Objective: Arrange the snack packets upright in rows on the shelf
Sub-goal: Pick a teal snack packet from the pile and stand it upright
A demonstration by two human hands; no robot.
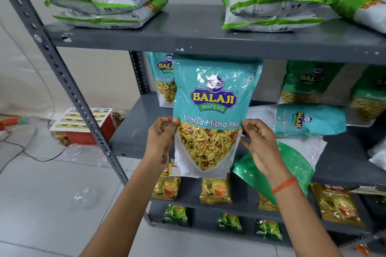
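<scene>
Head view: a teal snack packet [213, 110] is held upright at centre, long axis running twelve to six, printed front facing the camera, in front of the grey shelf [133, 133]. The left hand [160, 137] pinches its nine o'clock edge; the right hand [258, 142] pinches its three o'clock edge. At three o'clock another teal packet [309, 120] lies sideways on the shelf.

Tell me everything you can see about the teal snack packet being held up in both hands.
The teal packet is a glossy plastic pouch, printed Balaji Wafers, Khatta Mitha Mix, with a yellow snack mix pictured on its white lower half. It is upright, face to the camera, before the middle shelf. The left hand and right hand pinch its side edges.
</scene>
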